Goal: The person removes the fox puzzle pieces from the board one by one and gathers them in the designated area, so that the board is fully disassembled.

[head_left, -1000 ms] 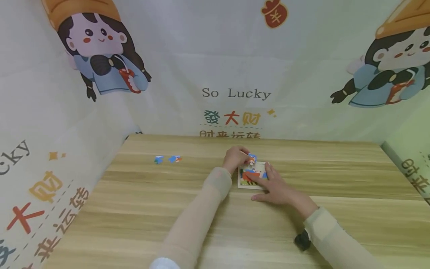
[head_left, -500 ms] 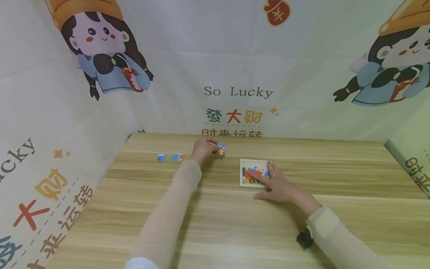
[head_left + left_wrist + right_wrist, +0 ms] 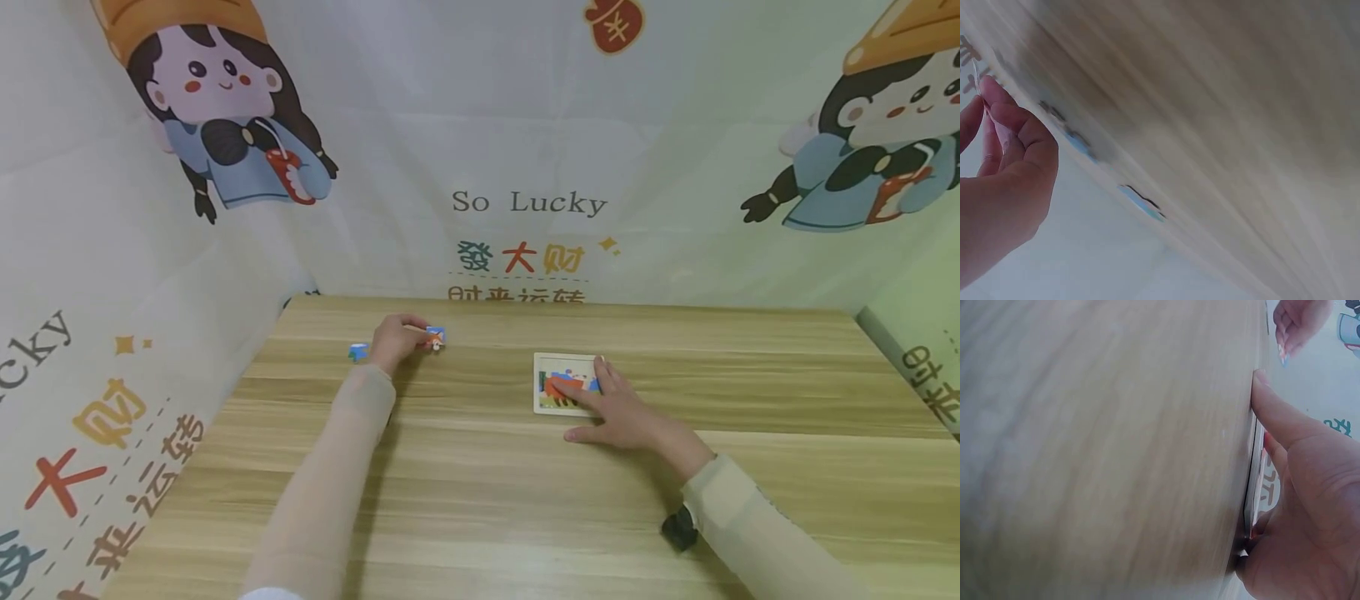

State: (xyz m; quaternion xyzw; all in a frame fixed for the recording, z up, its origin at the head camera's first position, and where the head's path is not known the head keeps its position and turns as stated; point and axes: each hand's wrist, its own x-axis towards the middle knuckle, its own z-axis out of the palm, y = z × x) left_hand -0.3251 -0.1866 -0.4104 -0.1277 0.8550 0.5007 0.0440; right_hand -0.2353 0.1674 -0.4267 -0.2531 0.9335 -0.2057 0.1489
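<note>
My left hand pinches a small blue-and-orange jigsaw puzzle piece between thumb and fingers, held above the far left part of the table. In the left wrist view that piece shows edge-on at the fingertips. One loose puzzle piece lies just left of the hand; the left wrist view also shows a second loose piece, which the hand hides from the head view. With fingers spread, my right hand rests on the square puzzle tray, covering its right side. The tray's lower part holds fitted pieces.
The wood-grain table reaches to a printed cloth backdrop at the back and sides. A small black object sits at the right cuff.
My left hand has moved left from the tray's top edge to the loose pieces, carrying the puzzle piece along. The right hand stays on the tray.
</note>
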